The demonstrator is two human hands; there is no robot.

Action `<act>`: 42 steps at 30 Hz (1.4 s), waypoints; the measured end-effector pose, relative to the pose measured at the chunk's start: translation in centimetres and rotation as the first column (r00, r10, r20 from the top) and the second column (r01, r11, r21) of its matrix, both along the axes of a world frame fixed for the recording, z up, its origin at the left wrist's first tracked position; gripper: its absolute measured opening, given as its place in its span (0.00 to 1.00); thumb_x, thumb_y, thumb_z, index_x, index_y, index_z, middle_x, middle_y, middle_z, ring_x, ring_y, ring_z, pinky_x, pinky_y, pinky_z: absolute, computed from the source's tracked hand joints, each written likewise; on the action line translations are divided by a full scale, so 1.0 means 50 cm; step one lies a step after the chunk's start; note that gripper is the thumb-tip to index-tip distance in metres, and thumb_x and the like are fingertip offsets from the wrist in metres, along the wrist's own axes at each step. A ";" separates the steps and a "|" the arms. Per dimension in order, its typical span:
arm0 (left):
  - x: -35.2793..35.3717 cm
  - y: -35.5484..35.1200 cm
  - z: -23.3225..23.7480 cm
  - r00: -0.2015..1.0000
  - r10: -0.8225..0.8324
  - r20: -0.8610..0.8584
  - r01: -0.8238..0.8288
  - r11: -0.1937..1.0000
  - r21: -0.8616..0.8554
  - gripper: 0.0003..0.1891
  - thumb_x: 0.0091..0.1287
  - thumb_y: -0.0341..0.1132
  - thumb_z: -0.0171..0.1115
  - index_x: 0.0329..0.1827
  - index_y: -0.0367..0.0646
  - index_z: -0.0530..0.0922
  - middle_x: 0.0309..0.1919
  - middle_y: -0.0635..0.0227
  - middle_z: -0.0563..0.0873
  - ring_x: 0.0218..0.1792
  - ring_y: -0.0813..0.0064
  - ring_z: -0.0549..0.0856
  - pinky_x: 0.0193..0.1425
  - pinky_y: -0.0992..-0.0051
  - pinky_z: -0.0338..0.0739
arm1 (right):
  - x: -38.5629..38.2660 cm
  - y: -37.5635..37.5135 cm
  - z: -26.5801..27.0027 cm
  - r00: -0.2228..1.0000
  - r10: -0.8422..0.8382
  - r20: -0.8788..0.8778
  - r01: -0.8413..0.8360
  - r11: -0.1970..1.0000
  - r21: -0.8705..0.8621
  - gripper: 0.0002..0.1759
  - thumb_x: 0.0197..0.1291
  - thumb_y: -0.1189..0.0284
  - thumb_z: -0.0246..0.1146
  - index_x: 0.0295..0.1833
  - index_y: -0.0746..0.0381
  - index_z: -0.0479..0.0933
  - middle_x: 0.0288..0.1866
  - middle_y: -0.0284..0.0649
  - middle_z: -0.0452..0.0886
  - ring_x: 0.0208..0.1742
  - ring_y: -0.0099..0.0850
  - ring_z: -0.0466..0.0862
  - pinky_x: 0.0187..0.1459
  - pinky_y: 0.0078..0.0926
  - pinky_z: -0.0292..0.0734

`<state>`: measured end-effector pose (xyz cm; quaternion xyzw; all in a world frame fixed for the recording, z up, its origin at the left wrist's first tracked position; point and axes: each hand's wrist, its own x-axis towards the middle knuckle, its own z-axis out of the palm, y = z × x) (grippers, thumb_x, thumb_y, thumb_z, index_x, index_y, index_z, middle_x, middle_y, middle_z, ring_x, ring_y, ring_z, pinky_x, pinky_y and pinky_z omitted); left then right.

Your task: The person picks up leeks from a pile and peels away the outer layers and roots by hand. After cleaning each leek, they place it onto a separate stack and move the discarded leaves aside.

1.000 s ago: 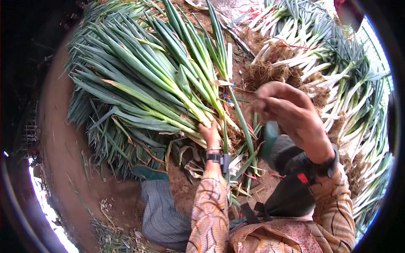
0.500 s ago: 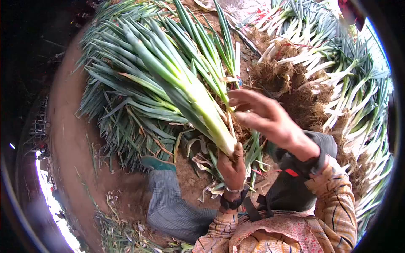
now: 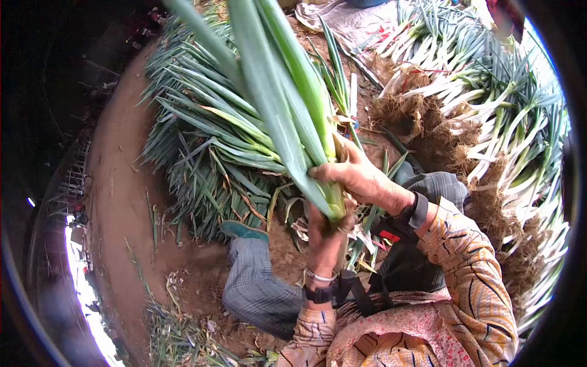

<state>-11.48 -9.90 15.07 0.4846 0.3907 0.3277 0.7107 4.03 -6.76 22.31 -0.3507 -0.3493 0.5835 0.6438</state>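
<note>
In the head view, the left hand (image 3: pixel 330 227) is closed around the lower end of the leeks (image 3: pixel 284 113), with its fingers partly hidden behind the leaves. The right hand (image 3: pixel 362 177) has its grip on them just above, thumb across the front. The held leeks stand tilted in front of the person, their green leaves fanning up past the top edge; whether this is one thick plant or several, I cannot tell.

Behind and to the left of them, a large pile of leeks (image 3: pixel 211 125) lies on the brown ground (image 3: pixel 131 208). On the right, a long row of leeks (image 3: pixel 501 131) has white stems and green tops, with its shaggy roots (image 3: pixel 422 113) facing the middle. A pale sheet (image 3: pixel 339 21) is spread near the top.

Below the pile is a green shoe (image 3: pixel 246 231), beside a checked trouser leg (image 3: pixel 257 284). Leaf scraps (image 3: pixel 189 339) litter the ground at the lower left.
</note>
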 end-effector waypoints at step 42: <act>-0.325 -0.010 0.049 0.097 0.273 -0.957 0.717 0.648 0.257 0.26 0.55 0.49 0.65 0.46 0.34 0.76 0.42 0.49 0.81 0.43 0.51 0.80 0.43 0.59 0.74 | 0.210 0.010 -0.022 0.748 -0.641 -0.173 0.664 0.723 0.189 0.09 0.58 0.70 0.63 0.38 0.65 0.74 0.28 0.29 0.72 0.22 0.15 0.68 0.22 0.12 0.66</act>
